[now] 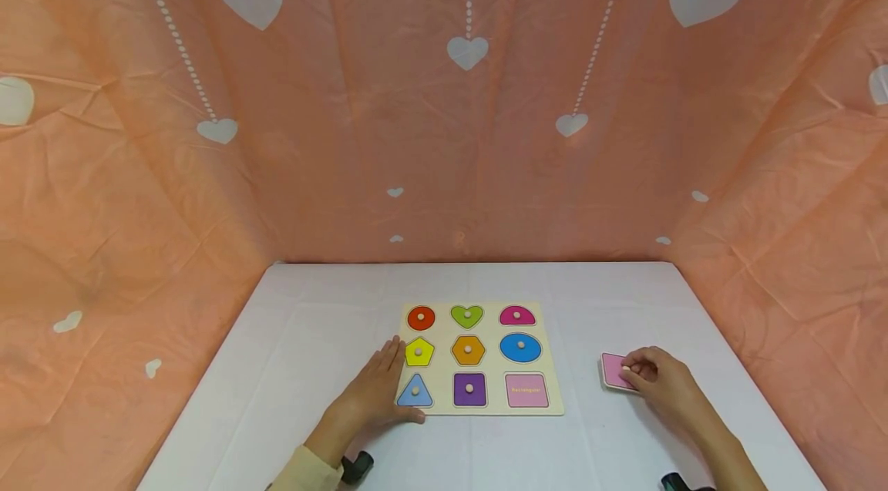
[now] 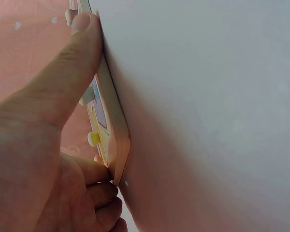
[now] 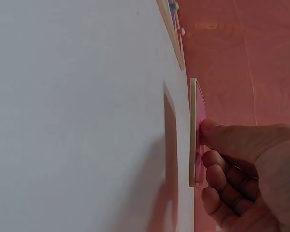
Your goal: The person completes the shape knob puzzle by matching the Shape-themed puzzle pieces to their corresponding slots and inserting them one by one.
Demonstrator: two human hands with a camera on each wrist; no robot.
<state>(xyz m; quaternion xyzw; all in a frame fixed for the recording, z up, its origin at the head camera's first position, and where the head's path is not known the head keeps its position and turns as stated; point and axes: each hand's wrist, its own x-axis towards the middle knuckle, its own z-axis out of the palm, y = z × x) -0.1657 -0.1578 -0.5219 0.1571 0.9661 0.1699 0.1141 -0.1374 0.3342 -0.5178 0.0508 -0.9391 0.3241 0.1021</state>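
My right hand (image 1: 662,383) pinches a pink rectangular puzzle piece (image 1: 613,370) at its small knob, between thumb and fingertips. In the right wrist view the piece (image 3: 193,140) is raised, its shadow apart from it on the table. My left hand (image 1: 378,389) lies at the near left corner of the wooden shape puzzle board (image 1: 444,395). Its fingers stretch along the board's left side, and its thumb (image 2: 82,48) touches the near edge. A pink recess (image 1: 527,391) with printed lettering shows at the board's near right; the other spaces hold knobbed pieces.
The board and both hands are over a white-covered table (image 1: 333,290). Orange cloth (image 1: 416,129) with white hearts hangs behind it and at both sides. Seated pieces include a purple square (image 1: 469,398), a blue oval (image 1: 529,356) and a blue triangle (image 1: 414,400).
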